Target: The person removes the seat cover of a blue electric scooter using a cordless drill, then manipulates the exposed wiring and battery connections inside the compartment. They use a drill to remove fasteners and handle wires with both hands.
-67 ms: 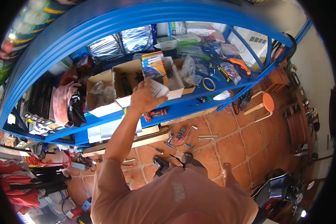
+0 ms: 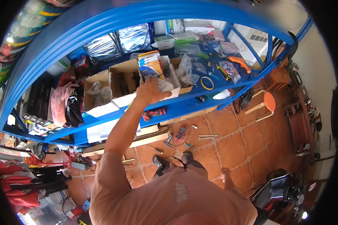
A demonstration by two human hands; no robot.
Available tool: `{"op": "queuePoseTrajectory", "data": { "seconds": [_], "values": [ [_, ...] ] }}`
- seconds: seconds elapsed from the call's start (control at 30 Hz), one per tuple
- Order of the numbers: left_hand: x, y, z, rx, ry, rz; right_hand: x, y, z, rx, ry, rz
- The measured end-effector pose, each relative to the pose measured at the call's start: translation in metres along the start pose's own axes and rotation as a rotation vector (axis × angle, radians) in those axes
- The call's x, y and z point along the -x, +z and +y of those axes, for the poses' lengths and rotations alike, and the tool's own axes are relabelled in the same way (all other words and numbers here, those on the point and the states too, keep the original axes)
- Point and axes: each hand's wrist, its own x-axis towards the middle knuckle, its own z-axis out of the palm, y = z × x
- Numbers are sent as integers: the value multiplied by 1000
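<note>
At the front of the shelf, my left hand (image 2: 149, 91) reaches over the cardboard boxes, its fingers round a white printed card (image 2: 163, 85) against a stack of blue-and-yellow packets (image 2: 150, 62). Open boxes with dark items and plastic bags stand either side: a left one (image 2: 94, 105), a middle one (image 2: 120, 92) and a right one (image 2: 186, 90). My right hand (image 2: 225, 174) hangs low beside my body, small and blurred; whether it holds anything I cannot make out.
The blue metal shelving (image 2: 101, 18) also bears a pink cloth (image 2: 60, 105), a roll of tape (image 2: 207, 78) and orange-handled tools (image 2: 240, 63). On the tiled floor (image 2: 233, 146) lie a red meter (image 2: 181, 133), wrenches, timber (image 2: 146, 140) and an orange stool (image 2: 269, 101) on its side.
My left hand and the card have shifted slightly up and left in the view, whose framing has moved a little. My right hand is slightly further left in the picture.
</note>
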Motion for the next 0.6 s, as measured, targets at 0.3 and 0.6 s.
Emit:
{"op": "queuePoseTrajectory", "data": {
  "seconds": [0.3,0.6],
  "values": [
    [-89,50,17,-81,-335,-376,-45,-16,14,-53,108,-457],
    [100,41,62,260,169,507,-120,-16,-111,250,-105,-467]
  ]
}}
